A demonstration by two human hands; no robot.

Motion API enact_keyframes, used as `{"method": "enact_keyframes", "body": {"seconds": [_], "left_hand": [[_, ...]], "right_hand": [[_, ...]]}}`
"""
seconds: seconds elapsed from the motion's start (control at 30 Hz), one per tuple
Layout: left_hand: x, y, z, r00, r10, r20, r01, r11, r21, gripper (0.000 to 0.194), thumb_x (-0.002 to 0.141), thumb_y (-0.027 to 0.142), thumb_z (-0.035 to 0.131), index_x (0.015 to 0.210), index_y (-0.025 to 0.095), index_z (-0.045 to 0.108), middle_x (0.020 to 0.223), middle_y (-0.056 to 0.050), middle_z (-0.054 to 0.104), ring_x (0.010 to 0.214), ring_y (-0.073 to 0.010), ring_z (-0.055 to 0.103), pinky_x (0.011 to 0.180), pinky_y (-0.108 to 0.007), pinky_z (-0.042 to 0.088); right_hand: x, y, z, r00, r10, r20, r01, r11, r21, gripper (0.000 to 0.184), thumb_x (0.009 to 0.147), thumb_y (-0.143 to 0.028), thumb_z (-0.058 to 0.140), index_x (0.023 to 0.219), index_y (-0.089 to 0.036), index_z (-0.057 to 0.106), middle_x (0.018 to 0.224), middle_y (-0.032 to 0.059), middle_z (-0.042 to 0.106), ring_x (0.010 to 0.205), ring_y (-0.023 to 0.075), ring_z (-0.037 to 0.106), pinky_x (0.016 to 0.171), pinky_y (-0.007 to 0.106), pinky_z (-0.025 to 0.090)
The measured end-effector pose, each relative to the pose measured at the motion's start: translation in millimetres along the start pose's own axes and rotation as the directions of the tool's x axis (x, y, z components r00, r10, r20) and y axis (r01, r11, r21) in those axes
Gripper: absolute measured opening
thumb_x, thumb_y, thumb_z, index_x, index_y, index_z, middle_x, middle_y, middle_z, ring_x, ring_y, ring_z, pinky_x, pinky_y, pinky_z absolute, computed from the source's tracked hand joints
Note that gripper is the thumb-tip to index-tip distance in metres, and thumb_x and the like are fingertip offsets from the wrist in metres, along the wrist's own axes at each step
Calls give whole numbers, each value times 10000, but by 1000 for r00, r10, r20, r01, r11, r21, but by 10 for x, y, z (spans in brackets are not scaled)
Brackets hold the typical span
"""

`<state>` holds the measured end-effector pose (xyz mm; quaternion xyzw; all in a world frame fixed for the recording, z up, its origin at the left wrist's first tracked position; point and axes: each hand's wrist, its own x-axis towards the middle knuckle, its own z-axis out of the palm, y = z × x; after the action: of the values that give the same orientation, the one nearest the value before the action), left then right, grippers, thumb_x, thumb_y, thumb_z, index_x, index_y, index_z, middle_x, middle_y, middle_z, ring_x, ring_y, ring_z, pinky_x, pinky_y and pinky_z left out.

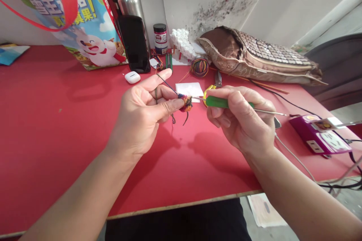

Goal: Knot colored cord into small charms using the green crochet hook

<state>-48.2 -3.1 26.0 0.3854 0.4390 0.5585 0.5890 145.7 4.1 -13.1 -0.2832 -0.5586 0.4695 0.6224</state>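
My left hand [141, 111] pinches a small multicoloured crochet piece [186, 102] between thumb and fingers. Dark yarn [169, 85] runs over the raised index finger down to the piece, and a short tail hangs below it. My right hand [247, 116] is closed around the green handle of a crochet hook [216, 101]. The hook's thin metal shaft reaches the upper right edge of the piece; its tip cannot be made out there. Both hands are above the red table [85, 150]. Behind them lies a white paper [189, 89], partly covered.
At the back are a multicoloured yarn ball [199, 67], yellow-handled snips [217, 79], a dark-lidded jar [160, 37] and a brown cushion-like item [263, 52]. A phone [135, 43] leans upright near a white earbud case [132, 77] and a printed bag [96, 45]. A purple power strip [319, 135] with cables stands right.
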Motion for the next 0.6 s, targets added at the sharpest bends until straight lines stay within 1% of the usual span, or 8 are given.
{"method": "enact_keyframes", "body": {"seconds": [0.1, 0.23, 0.3, 0.37, 0.47, 0.6], "left_hand": [[2, 4, -1, 1000, 6, -1, -6, 1000, 6, 831, 616, 164, 1036, 1394, 163, 745, 728, 14, 738, 645, -160, 670, 535, -302, 462], [2, 6, 0, 1000, 19, 3, -19, 1000, 11, 692, 632, 146, 1022, 1284, 172, 793, 724, 7, 745, 609, -143, 635, 511, -290, 438], [3, 6, 1, 1000, 20, 3, -20, 1000, 2, 670, 636, 135, 1015, 1268, 184, 801, 728, 7, 748, 629, -155, 658, 516, -286, 448], [5, 5, 0, 1000, 12, 6, -12, 1000, -9, 708, 625, 121, 1018, 1293, 181, 791, 731, 3, 748, 677, -179, 703, 536, -284, 474], [10, 1, -4, 1000, 7, 7, -6, 1000, -6, 742, 610, 124, 1035, 1307, 166, 783, 722, -1, 738, 729, -199, 745, 570, -280, 513], [17, -5, -9, 1000, 30, 6, -30, 999, 20, 617, 611, 127, 1035, 1186, 189, 818, 714, 3, 727, 737, -207, 756, 600, -287, 554]], "right_hand": [[7, -8, -15, 1000, 0, -10, 0, 1000, -7, 239, 984, -469, 818, 968, -242, 889, 664, 4, 657, 486, 100, 466, 459, 298, 446], [25, -50, -26, 1000, 3, 11, -3, 1000, 24, 197, 969, -434, 836, 936, -253, 909, 654, 11, 668, 486, 100, 472, 451, 289, 431], [33, -75, -31, 1000, 20, 3, -21, 1000, 16, 189, 950, -438, 851, 912, -263, 911, 654, 16, 678, 481, 103, 463, 446, 294, 421], [36, -91, -40, 1000, 31, -2, -31, 999, 5, 174, 937, -431, 859, 906, -268, 915, 653, 22, 684, 480, 111, 463, 443, 302, 411], [27, -85, -66, 1000, 22, 6, -22, 1000, -7, 153, 955, -396, 837, 940, -271, 924, 659, 32, 686, 489, 125, 480, 449, 315, 414], [4, -52, -105, 1000, -24, 16, 25, 998, -53, 166, 1005, -366, 787, 1011, -280, 928, 685, 37, 689, 537, 142, 523, 479, 322, 447]]}}
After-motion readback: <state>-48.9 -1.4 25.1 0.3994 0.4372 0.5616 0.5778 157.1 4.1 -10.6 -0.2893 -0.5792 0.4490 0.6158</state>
